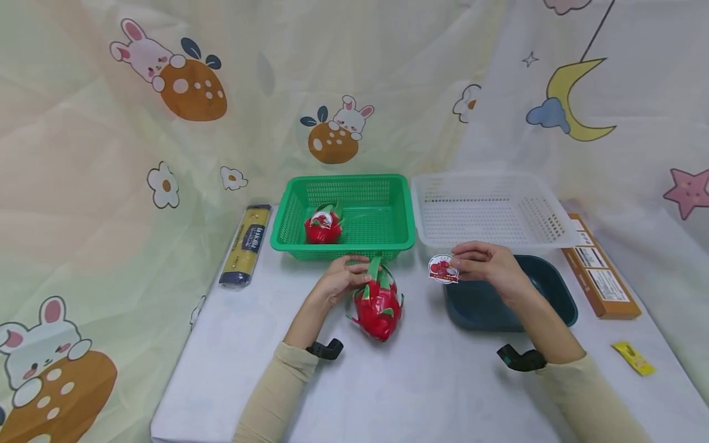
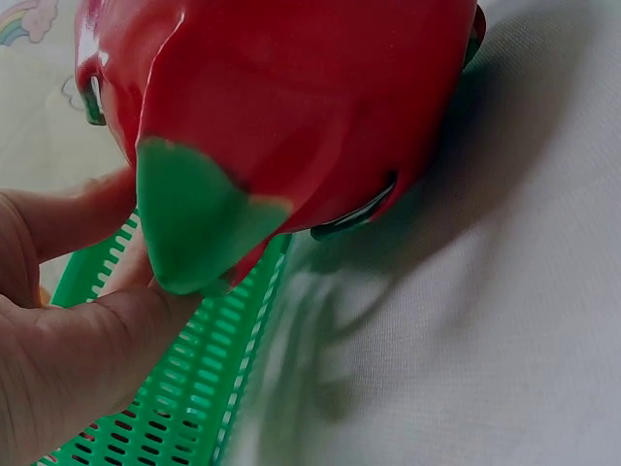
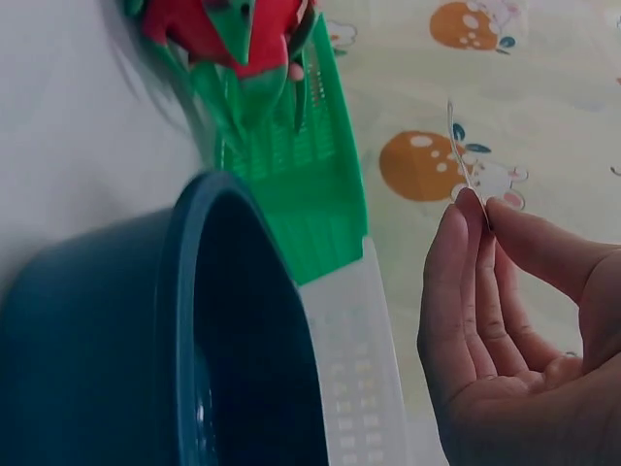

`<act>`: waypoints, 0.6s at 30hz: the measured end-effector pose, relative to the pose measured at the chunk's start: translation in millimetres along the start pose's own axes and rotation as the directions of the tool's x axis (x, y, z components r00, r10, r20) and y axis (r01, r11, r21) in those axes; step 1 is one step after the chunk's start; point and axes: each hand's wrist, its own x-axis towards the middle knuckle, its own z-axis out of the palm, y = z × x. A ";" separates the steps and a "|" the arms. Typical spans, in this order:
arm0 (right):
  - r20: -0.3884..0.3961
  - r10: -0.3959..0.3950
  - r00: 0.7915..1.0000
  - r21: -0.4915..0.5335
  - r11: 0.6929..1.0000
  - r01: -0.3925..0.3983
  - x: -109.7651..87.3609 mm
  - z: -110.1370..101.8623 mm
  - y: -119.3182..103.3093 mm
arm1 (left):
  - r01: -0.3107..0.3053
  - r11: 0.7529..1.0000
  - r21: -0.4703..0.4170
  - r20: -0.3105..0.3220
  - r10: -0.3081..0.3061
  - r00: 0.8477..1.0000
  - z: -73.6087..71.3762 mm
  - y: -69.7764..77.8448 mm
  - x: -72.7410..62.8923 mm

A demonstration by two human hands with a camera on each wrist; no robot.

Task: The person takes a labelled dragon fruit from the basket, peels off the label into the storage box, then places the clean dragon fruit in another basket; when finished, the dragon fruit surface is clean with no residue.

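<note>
A red dragon fruit with green leaf tips is in front of the green basket, its pointed end towards me. My left hand grips it by the leafy end; in the left wrist view, thumb and fingers close in beside a green tip. Between thumb and fingertips, my right hand pinches a round sticker with a dragon fruit picture. Edge-on in the right wrist view, the sticker looks like a thin strip. A second dragon fruit bearing a similar sticker lies inside the green basket.
Right of the green basket stands a white basket. A dark blue basin is beneath my right hand. An orange-brown box and a small yellow packet lie at the right, a yellow pasta packet at the left.
</note>
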 end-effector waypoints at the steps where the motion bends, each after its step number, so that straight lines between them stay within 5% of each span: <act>1: 0.006 0.006 1.000 -0.003 1.000 -0.006 -0.2 -3.6 -0.2 | 0.001 1.000 -0.004 0.001 -0.001 1.000 0.0 -0.1 0.1; 18: 0.104 0.123 0.987 -0.051 0.992 -0.118 10.4 -59.3 -9.9 | -0.002 1.000 0.022 0.019 0.001 1.000 -0.6 -0.6 0.0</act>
